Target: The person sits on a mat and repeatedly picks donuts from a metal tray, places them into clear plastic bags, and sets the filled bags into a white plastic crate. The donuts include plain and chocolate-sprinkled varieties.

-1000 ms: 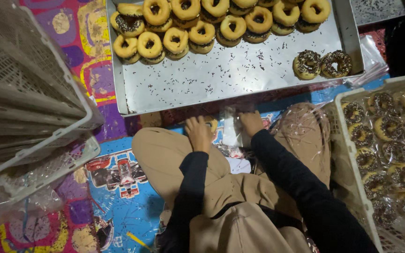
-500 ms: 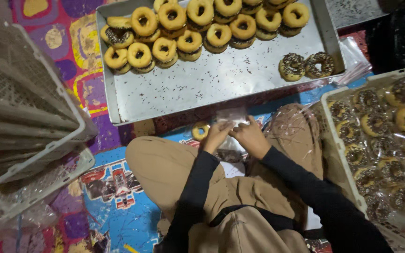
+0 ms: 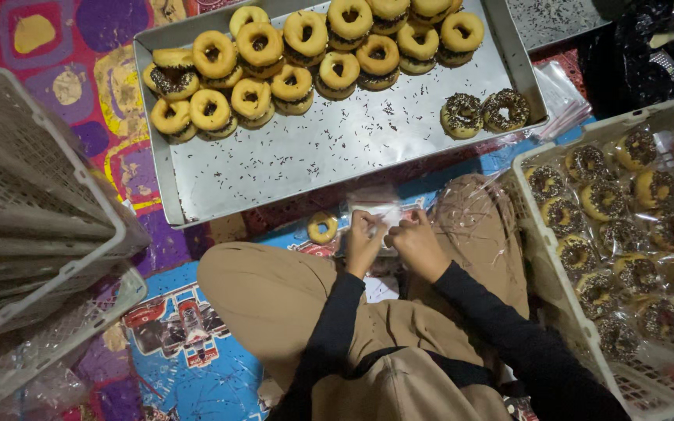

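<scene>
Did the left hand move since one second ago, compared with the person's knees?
Yes. The left hand has come together with the right hand at a clear plastic bag, nearer the metal tray, judged against the knees.

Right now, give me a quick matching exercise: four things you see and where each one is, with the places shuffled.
Things:
1. metal tray
2. loose plain donut
3. white crate of bagged donuts
4. clear plastic bag

Places:
A. held in both hands
B. at the right, beside the knee
C. on the mat, just left of the hands
D. ahead of the knees, donuts on its far end

Pairs: 1-D, 2-C, 3-B, 4-A
</scene>
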